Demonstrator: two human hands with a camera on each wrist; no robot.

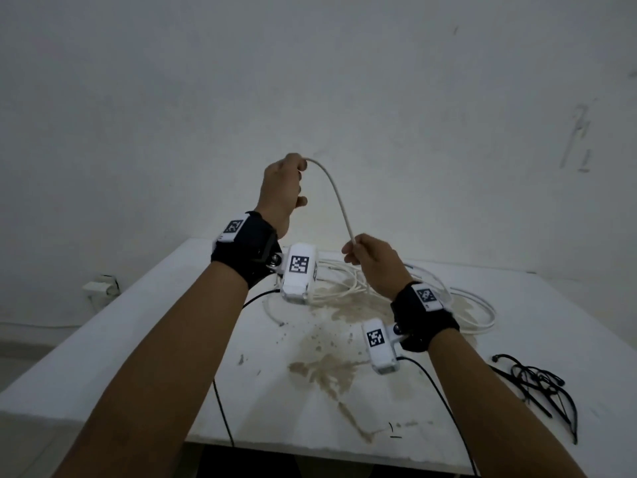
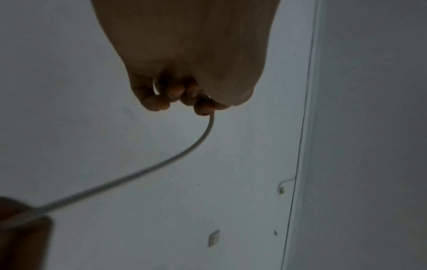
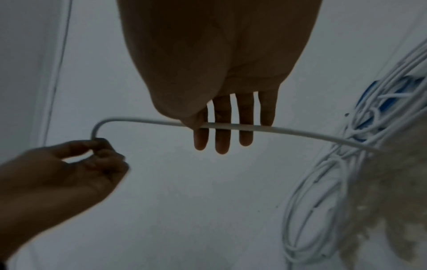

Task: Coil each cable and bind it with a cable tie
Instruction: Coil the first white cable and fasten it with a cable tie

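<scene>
From the head camera, the left hand (image 1: 282, 188) is raised well above the tabletop (image 1: 138, 339), its fingers curled round one end of a white cable (image 1: 332, 188). The cable arcs from there down to the right hand (image 1: 370, 260), which is lower and nearer the tabletop and keeps the strand against its thumb. Holding the end high probably draws a free length out of the heap of white cable (image 1: 448, 305) lying on the tabletop just beyond the right hand, so a first loop can be measured. A bundle of black cable ties (image 1: 537, 384) lies on the tabletop well to the right of that heap, untouched (binding looks some way off). No container is in view; everything lies loose on the stained surface.

The left wrist camera shows the fingertips (image 2: 159, 104) of the left hand bunched tight, the cable leaving them in a downward curve toward the lower left.

In the right wrist camera the right hand's fingers (image 3: 221, 135) are nearly straight and spread, the cable crossing them under the thumb: a loose guiding hold, likely to let the strand slide. The heap sits to the right of that hand.
</scene>
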